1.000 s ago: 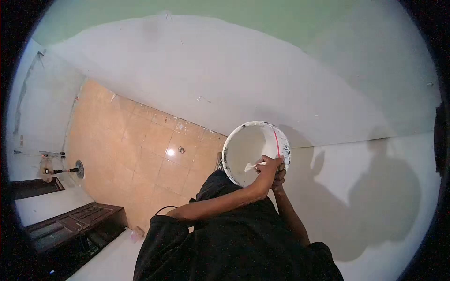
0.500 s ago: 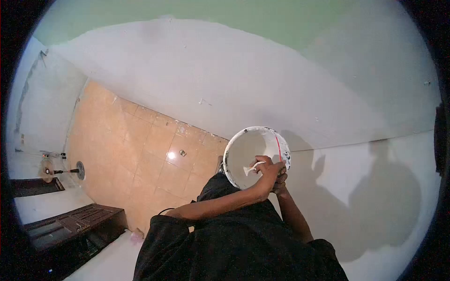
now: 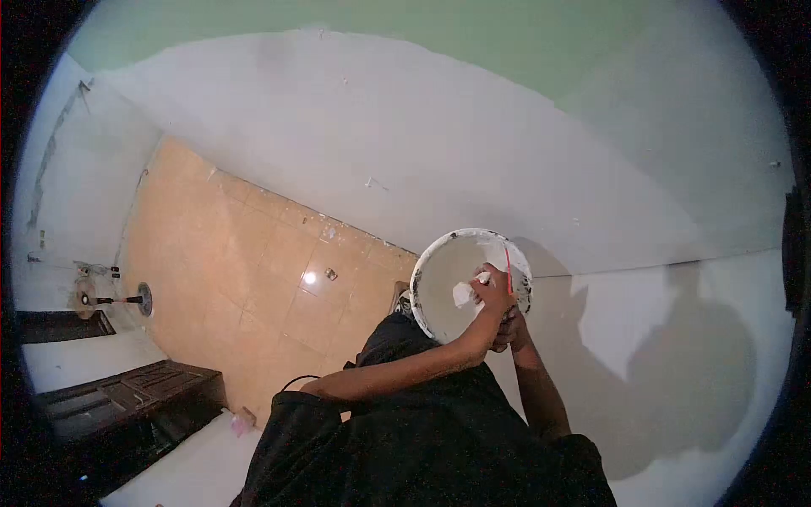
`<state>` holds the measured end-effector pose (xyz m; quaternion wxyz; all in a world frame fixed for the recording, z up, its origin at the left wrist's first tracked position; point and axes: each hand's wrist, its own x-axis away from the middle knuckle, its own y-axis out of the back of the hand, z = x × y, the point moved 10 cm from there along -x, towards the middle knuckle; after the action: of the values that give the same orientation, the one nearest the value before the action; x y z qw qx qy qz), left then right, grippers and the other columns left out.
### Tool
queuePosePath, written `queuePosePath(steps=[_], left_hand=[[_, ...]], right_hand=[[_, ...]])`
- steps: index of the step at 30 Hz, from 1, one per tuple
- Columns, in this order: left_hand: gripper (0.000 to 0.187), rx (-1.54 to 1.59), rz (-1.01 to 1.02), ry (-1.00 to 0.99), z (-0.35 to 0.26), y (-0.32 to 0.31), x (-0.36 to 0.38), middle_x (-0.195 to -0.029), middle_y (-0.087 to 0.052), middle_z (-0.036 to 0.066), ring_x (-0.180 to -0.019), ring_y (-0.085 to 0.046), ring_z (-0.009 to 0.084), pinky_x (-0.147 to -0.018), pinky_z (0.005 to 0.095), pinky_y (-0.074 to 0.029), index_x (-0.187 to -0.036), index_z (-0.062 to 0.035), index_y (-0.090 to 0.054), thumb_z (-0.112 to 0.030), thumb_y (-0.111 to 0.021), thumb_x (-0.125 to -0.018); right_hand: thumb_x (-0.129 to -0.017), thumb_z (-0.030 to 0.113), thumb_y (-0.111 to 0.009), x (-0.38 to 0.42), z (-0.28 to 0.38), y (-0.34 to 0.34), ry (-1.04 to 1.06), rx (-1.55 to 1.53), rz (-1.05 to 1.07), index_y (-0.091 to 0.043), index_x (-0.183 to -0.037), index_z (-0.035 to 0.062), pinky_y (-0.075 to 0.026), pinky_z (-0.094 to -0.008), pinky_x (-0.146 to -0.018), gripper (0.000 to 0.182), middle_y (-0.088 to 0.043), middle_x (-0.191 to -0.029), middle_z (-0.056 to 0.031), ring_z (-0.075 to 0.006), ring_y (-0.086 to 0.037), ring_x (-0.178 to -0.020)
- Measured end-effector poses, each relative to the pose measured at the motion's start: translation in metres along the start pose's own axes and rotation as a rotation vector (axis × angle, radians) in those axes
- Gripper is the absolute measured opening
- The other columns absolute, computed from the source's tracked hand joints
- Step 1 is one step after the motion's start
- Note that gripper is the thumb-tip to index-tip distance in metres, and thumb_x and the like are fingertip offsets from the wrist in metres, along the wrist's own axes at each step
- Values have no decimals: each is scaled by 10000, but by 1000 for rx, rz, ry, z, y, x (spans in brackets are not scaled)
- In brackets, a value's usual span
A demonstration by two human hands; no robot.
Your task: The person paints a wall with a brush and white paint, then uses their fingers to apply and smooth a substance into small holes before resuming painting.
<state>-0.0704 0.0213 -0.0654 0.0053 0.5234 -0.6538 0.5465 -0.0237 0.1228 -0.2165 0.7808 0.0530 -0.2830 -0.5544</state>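
Note:
A white bucket (image 3: 417, 306), its rim smeared with dark marks, is held up in front of my body with pale liquid paint (image 3: 443, 270) inside. Over its opening, my left hand (image 3: 497, 291) is closed around a paintbrush (image 3: 464, 294) whose bristle end is coated white. My right hand (image 3: 509, 328) is wrapped at the bucket's near right rim, just below the left hand and partly hidden by it. A thin red strip (image 3: 508, 264) runs along the inner right side of the bucket.
A wall (image 3: 338, 127), white below and green (image 3: 380, 21) above, stands ahead. Tan floor tiles (image 3: 236, 245) with paint spots lie to the left. A fan (image 3: 144, 299) and a dark wooden door (image 3: 144, 389) are at far left. Shadows fall on the right wall.
The paintbrush has turned and shifted right within the bucket, its white end now showing broader. Both hands and the bucket sit slightly further right in view.

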Motion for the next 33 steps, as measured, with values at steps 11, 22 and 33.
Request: queuePosePath(steps=[11, 22, 33], left_hand=[[335, 92, -64, -90, 16, 14, -19, -634, -424, -35, -449, -370, 79, -370, 244, -262, -799, -180, -461, -483, -509, -933], [321, -163, -76, -117, 11, 17, -18, -689, -456, -26, -454, -352, 85, -376, 264, -264, -884, -156, -529, -474, -509, -926], [393, -340, 34, -167, 6, 27, -15, -615, -382, -6, -430, -291, 107, -385, 282, -223, -801, -119, -437, -483, -446, -949]], right_hand=[[-748, 144, -726, 36, -21, -25, -3, -314, 2, -631, -994, 62, -526, -337, -693, 275, -651, -819, -99, -198, -639, -738], [-707, 103, -735, 20, 35, -66, 401, 47, 270, -643, -944, 72, -525, -360, -652, 256, -652, -799, -94, -235, -644, -701], [-703, 147, -732, 29, 65, -84, 645, 459, 460, -617, -1087, 88, -480, -413, -900, 404, -623, -989, -122, -341, -605, -982]])
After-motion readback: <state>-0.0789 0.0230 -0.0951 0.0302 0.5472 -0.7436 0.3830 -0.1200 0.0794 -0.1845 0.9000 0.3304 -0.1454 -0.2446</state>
